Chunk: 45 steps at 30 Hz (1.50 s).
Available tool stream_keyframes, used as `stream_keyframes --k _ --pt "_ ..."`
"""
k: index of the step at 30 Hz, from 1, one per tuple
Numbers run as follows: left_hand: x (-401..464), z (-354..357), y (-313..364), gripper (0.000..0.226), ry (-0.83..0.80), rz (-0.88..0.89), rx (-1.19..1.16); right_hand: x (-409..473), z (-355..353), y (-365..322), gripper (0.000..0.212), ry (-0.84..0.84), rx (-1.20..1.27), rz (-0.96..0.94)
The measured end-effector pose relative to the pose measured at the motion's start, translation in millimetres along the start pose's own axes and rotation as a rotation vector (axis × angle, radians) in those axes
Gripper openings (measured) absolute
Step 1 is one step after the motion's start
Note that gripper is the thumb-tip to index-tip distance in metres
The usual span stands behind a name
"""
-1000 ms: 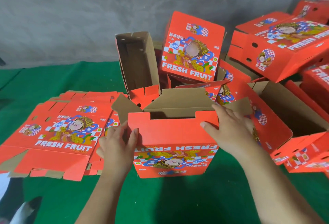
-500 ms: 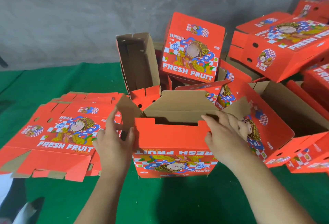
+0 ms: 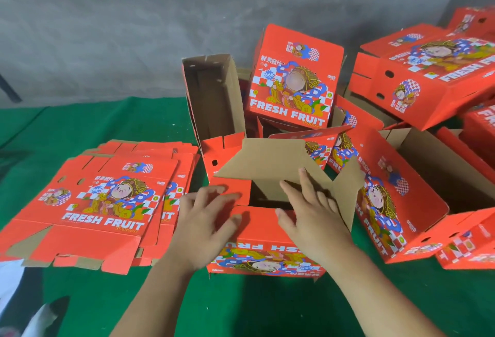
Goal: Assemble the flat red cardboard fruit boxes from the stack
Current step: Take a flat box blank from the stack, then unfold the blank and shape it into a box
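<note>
- Right at the middle of the green mat, the left hand [image 3: 207,219] lies spread with straight fingers on the near red flap [image 3: 257,220] of the box in work [image 3: 267,253], pressing rather than clutching.
- Right hand [image 3: 312,216] likewise flat and relaxed, its fingers reaching over onto the brown far flap [image 3: 270,165], nothing pinched.
- This box stands upside down (its "FRESH FRUIT" print reads inverted), bottom flaps half folded, a dark gap showing between them.
- Right side flap [image 3: 348,192] stands up, not yet tucked.
- Left of the hands, the flat stack [image 3: 107,202] waits, several blanks deep.
- Behind and to the right, finished boxes [image 3: 294,82] pile up against the wall, so by my reading the job is well under way with plenty left.
</note>
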<state>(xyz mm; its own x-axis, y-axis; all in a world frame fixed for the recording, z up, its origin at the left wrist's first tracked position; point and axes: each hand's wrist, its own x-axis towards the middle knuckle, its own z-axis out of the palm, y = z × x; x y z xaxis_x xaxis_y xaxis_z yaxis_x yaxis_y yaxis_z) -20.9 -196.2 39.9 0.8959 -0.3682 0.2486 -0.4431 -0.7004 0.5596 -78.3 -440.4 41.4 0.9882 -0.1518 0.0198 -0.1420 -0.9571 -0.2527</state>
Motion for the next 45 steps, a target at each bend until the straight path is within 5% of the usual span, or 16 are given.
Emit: stream_keyframes --k 4,8,11,19,25,28,32,34,36,41,45 --pt "28.7 6.6 11.4 0.056 -0.048 -0.129 0.439 -10.8 -6.9 -6.2 0.043 0.498 0.121 -0.103" --pt "49.1 11.0 12.1 0.057 -0.108 -0.214 0.444 -23.0 5.3 4.7 0.062 0.751 0.18 0.053" --pt "56.1 11.2 9.6 0.059 -0.1 -0.225 0.448 -23.8 12.4 18.2 0.079 0.647 0.343 0.067" --pt "69.1 15.5 11.6 0.087 -0.128 -0.229 0.429 -27.8 22.7 28.4 0.069 0.598 0.5 -0.048" --pt "67.2 14.7 2.4 0.073 -0.039 -0.167 0.165 -15.8 14.3 42.7 0.033 0.543 0.307 -0.081" --pt "66.7 11.9 0.1 0.046 0.066 -0.199 -0.158 0.3 -2.1 38.7 0.044 0.451 0.412 0.044" --pt "63.5 9.4 0.1 0.052 -0.025 -0.249 -0.046 20.3 -7.7 29.8 0.057 0.299 0.623 0.252" --pt "62.0 8.1 4.6 0.073 -0.036 -0.218 0.122 25.7 -8.5 33.1 0.087 0.104 0.493 0.199" --pt "64.8 9.9 12.1 0.099 -0.059 -0.291 0.227 31.0 -12.6 33.8 0.095 -0.029 0.411 0.176" --pt "70.1 20.2 18.0 0.093 -0.251 -0.327 0.351 37.3 -7.5 25.2 0.099 -0.002 0.119 0.242" --pt "71.3 12.7 2.3 0.077 -0.14 -0.325 -0.084 41.1 -13.1 34.8 0.097 0.088 0.637 0.326"
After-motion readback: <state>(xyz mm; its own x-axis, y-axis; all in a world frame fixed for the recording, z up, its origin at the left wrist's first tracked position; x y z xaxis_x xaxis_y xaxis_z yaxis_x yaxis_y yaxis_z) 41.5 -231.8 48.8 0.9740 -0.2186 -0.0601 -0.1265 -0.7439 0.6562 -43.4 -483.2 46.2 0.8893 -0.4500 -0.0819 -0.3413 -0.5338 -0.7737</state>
